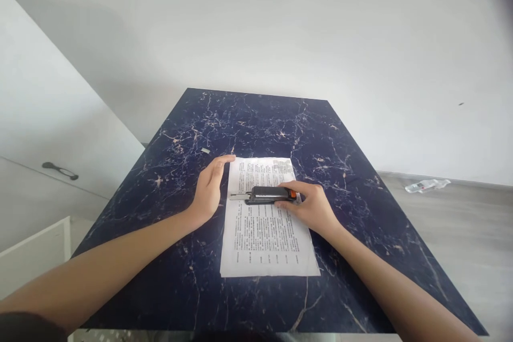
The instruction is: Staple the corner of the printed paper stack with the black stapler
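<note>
Printed paper sheets (266, 240) lie on the dark blue marbled table, covered in rows of dark text. My right hand (310, 206) grips the right end of a black stapler (268, 193) with an orange part, its thumb and fingers on either side. The stapler lies across the middle of the sheets, and a slim pale metal part juts from its left end towards the paper's left edge. My left hand (210, 184) is open at the upper left edge of the paper, fingers stretched out, fingertips touching the top left corner.
The marbled table (256, 123) reaches back to a white wall. A small pale scrap (206, 150) lies left of the paper. On the floor at right is a clear plastic package (427, 186). White cabinetry with a dark handle (60, 171) stands at left.
</note>
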Action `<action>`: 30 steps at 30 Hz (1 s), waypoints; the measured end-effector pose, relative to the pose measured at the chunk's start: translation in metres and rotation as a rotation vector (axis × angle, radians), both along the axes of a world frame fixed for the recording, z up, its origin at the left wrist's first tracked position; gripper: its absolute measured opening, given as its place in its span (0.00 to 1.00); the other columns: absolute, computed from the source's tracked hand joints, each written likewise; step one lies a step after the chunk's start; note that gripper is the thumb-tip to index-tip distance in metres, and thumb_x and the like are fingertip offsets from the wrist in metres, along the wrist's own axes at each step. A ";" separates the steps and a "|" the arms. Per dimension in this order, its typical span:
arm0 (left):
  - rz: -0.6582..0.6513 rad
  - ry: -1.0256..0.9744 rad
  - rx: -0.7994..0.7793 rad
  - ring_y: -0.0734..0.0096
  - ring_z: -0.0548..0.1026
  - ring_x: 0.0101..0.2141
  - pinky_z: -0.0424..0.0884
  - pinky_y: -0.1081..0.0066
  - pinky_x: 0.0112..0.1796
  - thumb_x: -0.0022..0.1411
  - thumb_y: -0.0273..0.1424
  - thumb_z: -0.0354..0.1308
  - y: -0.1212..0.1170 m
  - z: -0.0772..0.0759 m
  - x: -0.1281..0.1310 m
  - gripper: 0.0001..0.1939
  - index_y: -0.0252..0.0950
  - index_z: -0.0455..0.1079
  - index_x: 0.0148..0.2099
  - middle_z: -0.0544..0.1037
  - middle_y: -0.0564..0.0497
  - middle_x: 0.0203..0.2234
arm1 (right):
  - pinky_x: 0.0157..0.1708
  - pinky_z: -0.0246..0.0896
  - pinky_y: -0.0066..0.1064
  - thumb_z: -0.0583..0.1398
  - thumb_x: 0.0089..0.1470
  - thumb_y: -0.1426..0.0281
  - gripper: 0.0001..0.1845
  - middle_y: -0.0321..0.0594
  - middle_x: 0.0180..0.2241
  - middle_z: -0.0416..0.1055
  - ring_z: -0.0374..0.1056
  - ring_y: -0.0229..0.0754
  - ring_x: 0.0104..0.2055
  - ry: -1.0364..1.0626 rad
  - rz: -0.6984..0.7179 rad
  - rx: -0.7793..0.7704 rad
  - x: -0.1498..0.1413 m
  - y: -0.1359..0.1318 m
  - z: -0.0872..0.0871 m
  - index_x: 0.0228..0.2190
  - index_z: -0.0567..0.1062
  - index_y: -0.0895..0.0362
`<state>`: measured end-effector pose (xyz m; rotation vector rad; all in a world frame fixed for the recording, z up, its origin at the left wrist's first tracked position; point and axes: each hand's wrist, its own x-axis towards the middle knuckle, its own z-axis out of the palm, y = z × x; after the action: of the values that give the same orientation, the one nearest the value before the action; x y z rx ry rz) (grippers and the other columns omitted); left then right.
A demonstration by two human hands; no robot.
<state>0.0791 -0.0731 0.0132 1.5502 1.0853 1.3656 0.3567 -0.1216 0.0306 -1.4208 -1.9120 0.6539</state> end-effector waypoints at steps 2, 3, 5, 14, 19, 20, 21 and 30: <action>-0.048 -0.142 -0.018 0.58 0.72 0.63 0.62 0.51 0.68 0.79 0.43 0.47 -0.001 0.002 0.004 0.20 0.42 0.77 0.56 0.78 0.45 0.59 | 0.44 0.76 0.48 0.70 0.56 0.66 0.12 0.40 0.41 0.83 0.79 0.51 0.42 0.037 -0.014 0.130 -0.003 -0.005 0.002 0.44 0.84 0.48; -0.083 -0.230 -0.056 0.57 0.71 0.64 0.63 0.50 0.68 0.78 0.43 0.48 -0.002 0.002 0.005 0.19 0.42 0.76 0.56 0.77 0.45 0.60 | 0.46 0.77 0.49 0.69 0.57 0.68 0.13 0.40 0.43 0.83 0.79 0.52 0.44 0.042 -0.020 0.235 -0.004 -0.008 0.002 0.45 0.84 0.47; -0.193 -0.387 -0.197 0.55 0.72 0.64 0.66 0.49 0.66 0.78 0.44 0.48 -0.003 0.003 0.008 0.19 0.41 0.73 0.58 0.75 0.43 0.62 | 0.48 0.78 0.52 0.67 0.59 0.74 0.20 0.39 0.47 0.83 0.79 0.53 0.49 0.006 -0.021 0.470 -0.004 -0.015 0.002 0.50 0.83 0.43; -0.563 -0.497 -0.573 0.46 0.75 0.61 0.69 0.43 0.64 0.77 0.52 0.47 -0.002 0.007 0.010 0.27 0.40 0.76 0.58 0.78 0.40 0.59 | 0.44 0.83 0.41 0.66 0.60 0.80 0.43 0.26 0.52 0.82 0.82 0.48 0.46 -0.545 0.281 0.732 0.021 -0.037 -0.020 0.64 0.69 0.25; -0.564 -0.524 -0.581 0.47 0.76 0.60 0.69 0.45 0.65 0.74 0.38 0.57 0.000 0.001 0.011 0.15 0.37 0.77 0.55 0.79 0.39 0.56 | 0.39 0.81 0.40 0.66 0.61 0.78 0.39 0.27 0.49 0.83 0.82 0.47 0.43 -0.572 0.231 0.606 0.018 -0.039 -0.020 0.61 0.72 0.24; -0.550 -0.538 -0.577 0.48 0.77 0.60 0.69 0.46 0.65 0.73 0.35 0.58 0.001 -0.001 0.012 0.13 0.36 0.77 0.55 0.80 0.38 0.55 | 0.39 0.80 0.41 0.67 0.60 0.78 0.37 0.28 0.47 0.83 0.81 0.48 0.42 -0.542 0.166 0.621 0.014 -0.038 -0.018 0.59 0.74 0.24; -0.518 -0.554 -0.558 0.49 0.77 0.59 0.70 0.47 0.65 0.72 0.33 0.58 0.002 -0.002 0.012 0.12 0.36 0.77 0.54 0.80 0.38 0.54 | 0.39 0.79 0.43 0.67 0.59 0.77 0.34 0.30 0.45 0.84 0.81 0.50 0.42 -0.486 0.083 0.658 0.009 -0.038 -0.015 0.57 0.77 0.26; 0.043 -0.154 0.083 0.62 0.84 0.43 0.79 0.54 0.51 0.79 0.38 0.52 -0.014 0.010 0.004 0.13 0.40 0.65 0.59 0.83 0.46 0.43 | 0.38 0.69 0.43 0.70 0.54 0.60 0.12 0.39 0.35 0.79 0.74 0.48 0.37 0.159 -0.253 0.054 -0.011 -0.015 0.009 0.39 0.80 0.51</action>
<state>0.0830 -0.0870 0.0229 1.4607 0.9839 1.5494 0.3462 -0.1368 0.0392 -1.4972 -1.5837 0.5715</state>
